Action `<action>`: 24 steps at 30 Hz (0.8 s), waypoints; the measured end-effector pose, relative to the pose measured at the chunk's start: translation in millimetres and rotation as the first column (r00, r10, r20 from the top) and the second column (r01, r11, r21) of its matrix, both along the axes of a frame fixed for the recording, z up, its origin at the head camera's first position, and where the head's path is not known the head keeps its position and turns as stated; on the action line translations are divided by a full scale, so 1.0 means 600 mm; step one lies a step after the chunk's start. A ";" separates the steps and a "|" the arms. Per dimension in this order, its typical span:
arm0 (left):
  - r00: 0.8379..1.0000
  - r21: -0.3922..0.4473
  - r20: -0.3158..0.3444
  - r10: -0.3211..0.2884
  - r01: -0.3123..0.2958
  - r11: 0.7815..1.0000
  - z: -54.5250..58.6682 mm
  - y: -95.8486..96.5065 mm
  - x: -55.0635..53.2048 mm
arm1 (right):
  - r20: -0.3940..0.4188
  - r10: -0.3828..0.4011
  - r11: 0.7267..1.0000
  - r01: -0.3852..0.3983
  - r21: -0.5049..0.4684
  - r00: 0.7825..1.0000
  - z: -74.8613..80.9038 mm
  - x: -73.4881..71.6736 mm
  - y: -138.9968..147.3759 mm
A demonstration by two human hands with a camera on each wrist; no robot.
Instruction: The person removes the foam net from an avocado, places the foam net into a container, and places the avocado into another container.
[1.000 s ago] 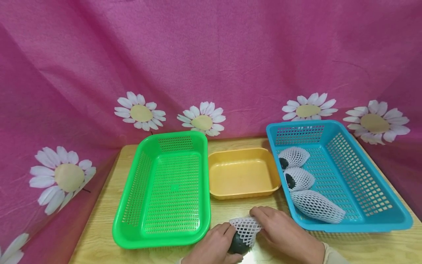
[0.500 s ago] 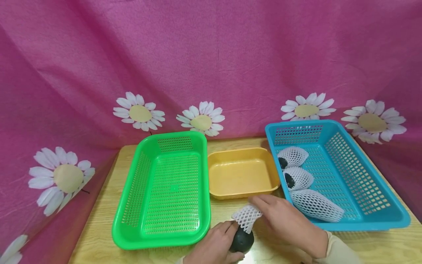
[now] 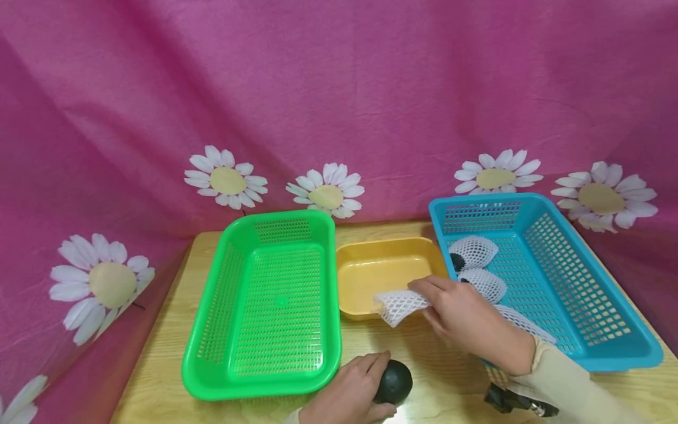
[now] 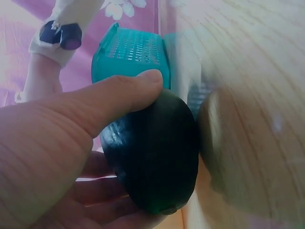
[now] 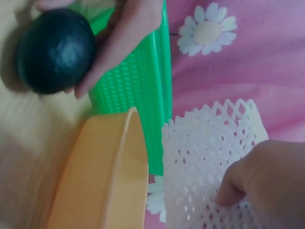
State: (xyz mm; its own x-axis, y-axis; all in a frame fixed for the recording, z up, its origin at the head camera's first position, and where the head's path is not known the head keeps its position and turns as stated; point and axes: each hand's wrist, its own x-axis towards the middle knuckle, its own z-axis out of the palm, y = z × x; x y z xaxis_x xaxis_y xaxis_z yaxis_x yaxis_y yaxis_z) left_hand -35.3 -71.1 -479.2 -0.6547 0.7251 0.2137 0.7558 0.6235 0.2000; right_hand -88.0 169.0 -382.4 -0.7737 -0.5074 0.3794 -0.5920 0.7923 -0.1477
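Observation:
My left hand (image 3: 346, 391) grips a bare, dark green avocado (image 3: 396, 381) at the front of the table. In the left wrist view the thumb lies over the top of the avocado (image 4: 155, 152) and the fingers curl beneath it. My right hand (image 3: 471, 324) pinches an emptied white foam net sleeve (image 3: 401, 305), held over the front rim of the yellow tray (image 3: 349, 288). The right wrist view shows the thumb pressed into the mesh of the sleeve (image 5: 200, 162). Several netted avocados (image 3: 474, 252) lie along the left side of the blue basket (image 3: 609, 353), partly behind my right hand.
A green basket (image 3: 331, 330) with nothing in it stands at the left. The yellow tray sits between the two baskets. A black device (image 3: 508, 400) is by my right sleeve (image 3: 572, 377). Behind the wooden table (image 3: 164, 347) hangs a pink flowered cloth (image 3: 339, 94).
The foam net sleeve has come off the avocado. My right hand has carried it up and away to the yellow tray's front rim. My left hand still holds the avocado in nearly the same place.

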 end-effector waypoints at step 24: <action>0.999 -0.009 0.048 0.017 -0.017 1.000 0.007 -0.001 0.003 | 0.084 0.047 0.992 -0.056 0.110 0.995 -0.006 -0.123 -0.026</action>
